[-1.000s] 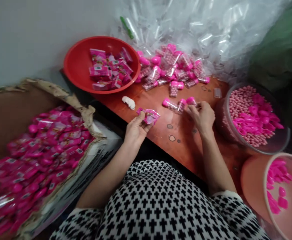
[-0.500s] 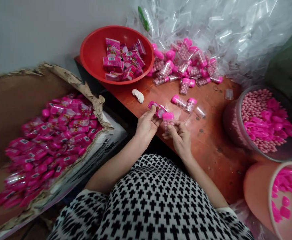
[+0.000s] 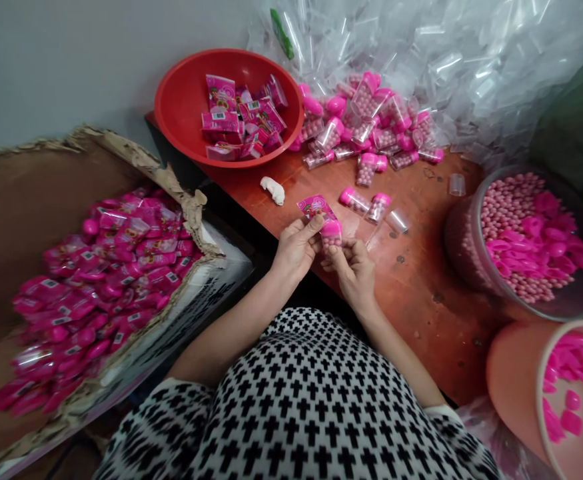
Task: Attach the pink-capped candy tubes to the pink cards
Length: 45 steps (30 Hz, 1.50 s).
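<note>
Between thumb and fingers, my left hand [image 3: 296, 250] pinches a pink printed wrapper bag [image 3: 316, 205]. My right hand [image 3: 355, 270] grips a small clear jar [image 3: 331, 240] of pink beads with a bright pink cap. The jar's capped end meets the bag's lower end; how far it sits inside, I cannot tell. Just beyond my hands, two capped bead jars [image 3: 366, 202] and an open clear tube [image 3: 397, 221] lie on the reddish table [image 3: 416, 293]. A crumpled white scrap [image 3: 272, 191] lies to the left of them.
A red bowl [image 3: 164, 110] holds more printed bags. Many filled jars [image 3: 371, 120] are heaped before a pile of clear tubes [image 3: 451, 60]. On the right stand a bead bucket [image 3: 464, 233] and a peach bucket [image 3: 516, 373]. At left, a torn carton [image 3: 211, 253] contains wrapped jars [image 3: 121, 267].
The bag has turned its printed face up and stands more open above my left hand. My right hand has brought the jar up against it, slightly to the left.
</note>
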Each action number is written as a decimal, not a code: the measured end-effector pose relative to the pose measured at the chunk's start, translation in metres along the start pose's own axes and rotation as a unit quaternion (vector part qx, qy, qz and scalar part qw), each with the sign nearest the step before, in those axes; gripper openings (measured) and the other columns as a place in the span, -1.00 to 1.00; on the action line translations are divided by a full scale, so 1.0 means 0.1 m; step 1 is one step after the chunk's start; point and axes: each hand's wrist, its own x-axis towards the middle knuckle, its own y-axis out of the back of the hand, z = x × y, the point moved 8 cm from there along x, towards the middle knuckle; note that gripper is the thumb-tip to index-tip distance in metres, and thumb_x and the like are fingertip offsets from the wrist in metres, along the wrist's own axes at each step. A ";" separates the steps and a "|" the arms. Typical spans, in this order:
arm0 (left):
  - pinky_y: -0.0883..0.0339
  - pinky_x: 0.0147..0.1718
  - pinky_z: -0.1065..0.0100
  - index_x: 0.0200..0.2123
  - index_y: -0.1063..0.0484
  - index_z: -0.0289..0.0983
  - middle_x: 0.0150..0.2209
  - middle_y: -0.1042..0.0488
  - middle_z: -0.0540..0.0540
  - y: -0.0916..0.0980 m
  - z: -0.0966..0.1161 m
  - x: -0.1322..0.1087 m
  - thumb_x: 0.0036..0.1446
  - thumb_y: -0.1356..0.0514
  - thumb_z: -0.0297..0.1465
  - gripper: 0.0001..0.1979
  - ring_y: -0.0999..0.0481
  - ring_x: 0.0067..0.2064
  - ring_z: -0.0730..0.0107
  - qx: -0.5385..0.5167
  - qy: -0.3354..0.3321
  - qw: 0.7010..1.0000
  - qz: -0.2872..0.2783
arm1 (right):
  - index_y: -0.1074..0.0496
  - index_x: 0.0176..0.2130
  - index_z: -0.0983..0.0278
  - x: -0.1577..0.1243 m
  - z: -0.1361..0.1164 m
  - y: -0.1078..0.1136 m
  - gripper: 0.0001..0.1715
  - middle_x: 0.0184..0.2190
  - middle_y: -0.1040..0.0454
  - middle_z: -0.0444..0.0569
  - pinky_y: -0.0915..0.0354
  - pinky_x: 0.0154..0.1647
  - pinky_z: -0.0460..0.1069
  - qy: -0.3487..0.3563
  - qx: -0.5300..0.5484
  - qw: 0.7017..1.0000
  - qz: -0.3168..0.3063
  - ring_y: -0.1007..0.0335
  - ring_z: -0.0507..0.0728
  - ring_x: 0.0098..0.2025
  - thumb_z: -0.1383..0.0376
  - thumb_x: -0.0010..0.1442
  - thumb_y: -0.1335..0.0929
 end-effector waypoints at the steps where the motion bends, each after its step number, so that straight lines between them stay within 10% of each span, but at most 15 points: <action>1: -0.38 -0.41 0.44 -0.41 -0.43 -0.36 -0.47 -0.52 -0.01 0.00 -0.01 0.00 -0.15 -0.44 -0.40 -0.72 -0.49 -0.47 0.50 0.007 0.007 1.000 0.001 | -0.36 -0.21 0.25 0.00 0.00 0.00 -0.70 -0.43 -0.55 -0.16 -0.48 -0.45 -0.09 0.005 -0.005 1.000 0.003 -0.48 -0.02 -0.51 0.11 0.16 -0.40; 11: -0.28 -0.59 0.43 -0.56 -0.42 -0.40 -0.61 -0.45 -0.05 -0.05 0.03 0.06 -0.29 -0.49 -0.27 -0.62 -0.41 -0.59 0.49 0.101 0.026 0.993 -0.063 | -0.36 -0.29 0.26 0.06 0.08 -0.10 -0.66 -0.51 -0.54 -0.20 -0.44 -0.60 -0.14 -0.092 0.145 0.984 -0.045 -0.47 -0.02 -0.60 0.09 0.07 -0.45; 18: -0.34 -0.48 0.42 -0.58 -0.47 -0.42 -0.58 -0.49 -0.10 -0.13 0.09 0.06 -0.30 -0.48 -0.28 -0.65 -0.48 -0.52 0.45 0.167 0.009 0.983 -0.072 | -0.38 -0.23 0.23 0.06 -0.01 0.01 -0.75 -0.42 -0.55 -0.19 -0.47 -0.48 -0.14 0.017 0.052 0.998 0.017 -0.48 -0.05 -0.52 0.14 0.14 -0.41; 24: -0.28 -0.61 0.42 -0.55 -0.51 -0.42 -0.62 -0.46 -0.07 -0.16 0.10 0.05 -0.24 -0.45 -0.29 -0.69 -0.41 -0.59 0.47 0.189 0.020 0.978 -0.088 | -0.36 -0.29 0.25 0.09 0.09 -0.13 -0.69 -0.51 -0.53 -0.19 -0.39 -0.65 -0.15 -0.075 0.165 0.982 -0.045 -0.43 -0.03 -0.63 0.08 0.12 -0.41; 45: -0.24 -0.61 0.46 -0.57 -0.48 -0.41 -0.61 -0.45 -0.06 -0.22 0.07 0.00 -0.24 -0.46 -0.29 -0.69 -0.39 -0.59 0.52 0.204 -0.018 0.977 -0.057 | -0.36 -0.32 0.24 0.10 0.01 -0.03 -0.70 -0.54 -0.50 -0.23 -0.35 -0.65 -0.17 -0.037 0.145 0.989 0.015 -0.39 -0.07 -0.64 0.11 0.07 -0.45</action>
